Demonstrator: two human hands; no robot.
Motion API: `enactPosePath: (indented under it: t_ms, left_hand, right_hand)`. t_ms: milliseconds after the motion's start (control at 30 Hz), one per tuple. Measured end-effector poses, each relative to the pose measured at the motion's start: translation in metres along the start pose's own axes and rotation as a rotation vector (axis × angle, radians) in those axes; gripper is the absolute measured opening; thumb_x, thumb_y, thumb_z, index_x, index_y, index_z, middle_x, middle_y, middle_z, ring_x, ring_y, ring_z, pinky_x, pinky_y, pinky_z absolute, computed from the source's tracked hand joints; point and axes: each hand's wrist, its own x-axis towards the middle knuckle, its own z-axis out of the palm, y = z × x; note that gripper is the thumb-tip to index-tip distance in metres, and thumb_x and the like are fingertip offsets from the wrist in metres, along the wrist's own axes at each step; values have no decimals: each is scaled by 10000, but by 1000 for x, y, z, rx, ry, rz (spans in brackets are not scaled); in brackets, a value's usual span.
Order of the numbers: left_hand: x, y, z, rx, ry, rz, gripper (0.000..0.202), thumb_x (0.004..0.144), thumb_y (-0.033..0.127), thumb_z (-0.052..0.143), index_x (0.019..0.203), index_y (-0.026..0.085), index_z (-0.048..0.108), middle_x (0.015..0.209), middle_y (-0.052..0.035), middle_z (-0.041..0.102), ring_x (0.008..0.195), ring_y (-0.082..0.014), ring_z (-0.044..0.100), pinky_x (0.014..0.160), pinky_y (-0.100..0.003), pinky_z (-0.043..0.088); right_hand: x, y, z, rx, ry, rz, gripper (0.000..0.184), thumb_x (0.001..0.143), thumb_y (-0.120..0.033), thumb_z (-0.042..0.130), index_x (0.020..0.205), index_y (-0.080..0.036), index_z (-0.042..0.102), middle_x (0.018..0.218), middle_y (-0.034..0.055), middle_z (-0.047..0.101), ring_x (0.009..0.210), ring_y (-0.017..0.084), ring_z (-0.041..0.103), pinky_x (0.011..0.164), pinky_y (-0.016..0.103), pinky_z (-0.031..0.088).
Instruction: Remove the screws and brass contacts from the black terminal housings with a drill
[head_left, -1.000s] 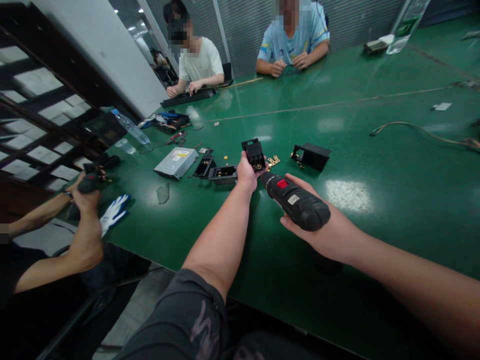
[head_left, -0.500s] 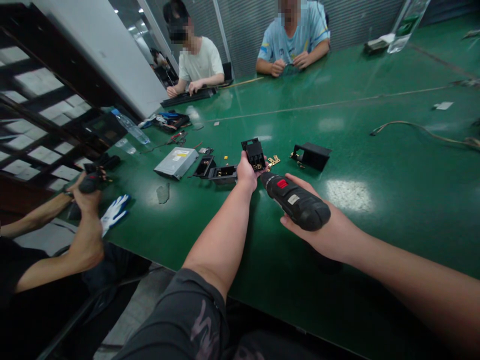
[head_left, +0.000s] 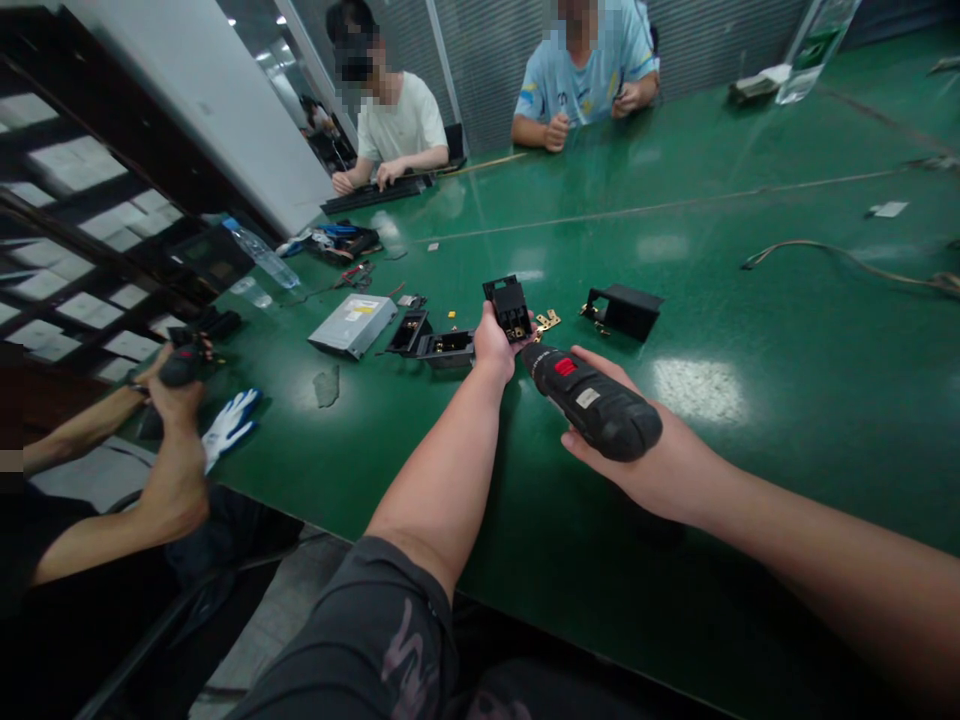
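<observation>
My left hand point(head_left: 496, 348) is closed around a black plastic housing point(head_left: 510, 308) with brass-coloured metal inside its lower end. In my right hand point(head_left: 637, 470) is a black cordless drill point(head_left: 594, 402) with a red switch on top. The drill's nose points at the lower end of the housing; whether its bit touches is too small to tell. Just right of the housing lie flat brass strips with holes point(head_left: 549, 322). Left of my left hand sit an open black box point(head_left: 448, 347) and another dark open housing point(head_left: 409, 333). A black cover point(head_left: 626, 310) lies to the right.
A silver disc drive point(head_left: 354, 325) lies left on the green table point(head_left: 810, 400), near a white-and-blue glove point(head_left: 229, 425). At far left a co-worker's hand point(head_left: 180, 395) holds another drill. Two people sit across the table. A cable point(head_left: 847, 255) lies at right.
My hands, the housing and the drill have hardly moved. Across the table, the hands of the person in the light blue shirt have moved apart, one of them raised.
</observation>
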Motion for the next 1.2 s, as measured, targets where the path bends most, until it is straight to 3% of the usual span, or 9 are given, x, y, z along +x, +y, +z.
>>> enactPosePath:
  t_ms: [400,633,1200]
  left_hand:
    - [-5,3,3,-21,13,-21,696,1191,677,412,1353,135,819,857,-90,833,654,-195,765,754,-338,629]
    - [-2,1,2,-34,6,-12,703,1187,681,421,1349,128,825,843,-90,829,632,-193,753,742,-339,620]
    - [0,0,1,-29,11,-8,690,1183,687,430,1367,155,829,853,-89,834,676,-199,766,745,-331,626]
  right_hand:
    - [0,2,2,5,-6,-2,1045,971,-441,760,1877,-233,283,1188,137,898,1027,396,884,994,585,673]
    - [0,4,3,12,17,-3,1044,957,-443,793,1869,-285,312,1180,115,902,1060,406,882,1049,626,653]
    - [0,1,1,5,11,-1,1032,954,-429,788,1862,-268,325,1190,122,901,1032,395,886,954,568,686]
